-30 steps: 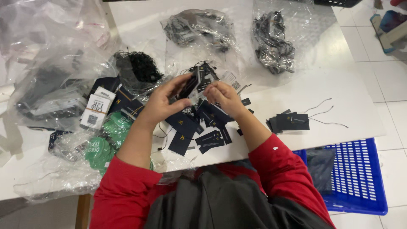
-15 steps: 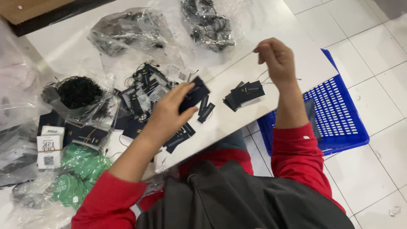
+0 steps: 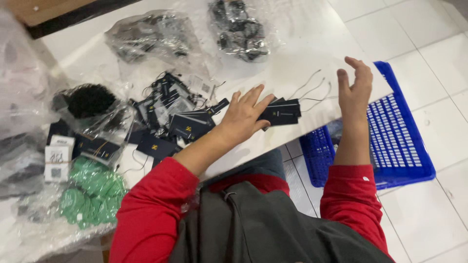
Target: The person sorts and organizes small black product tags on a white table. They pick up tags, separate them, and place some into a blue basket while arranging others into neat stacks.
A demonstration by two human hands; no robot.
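My left hand (image 3: 245,115) reaches across the white table (image 3: 302,63), fingers stretched flat, with the fingertips resting on a small stack of dark hang tags (image 3: 285,112) whose thin strings trail to the right. A larger loose pile of the same dark tags (image 3: 170,119) lies to the left of that hand. Held up over the table's right edge, my right hand (image 3: 354,88) has its fingers apart and nothing in it. Both arms wear red sleeves.
A blue plastic basket (image 3: 407,146) stands on the tiled floor at the right, below the table edge. Clear bags of black items (image 3: 151,36) (image 3: 239,29) lie at the back. At the left are a black mesh bundle (image 3: 90,100), white labels (image 3: 58,156) and green pieces (image 3: 92,190) in plastic.
My left hand left the big pile with a tag and moved right onto the small stack, fingers now flat. My right hand opened and came nearer. The view swung right.
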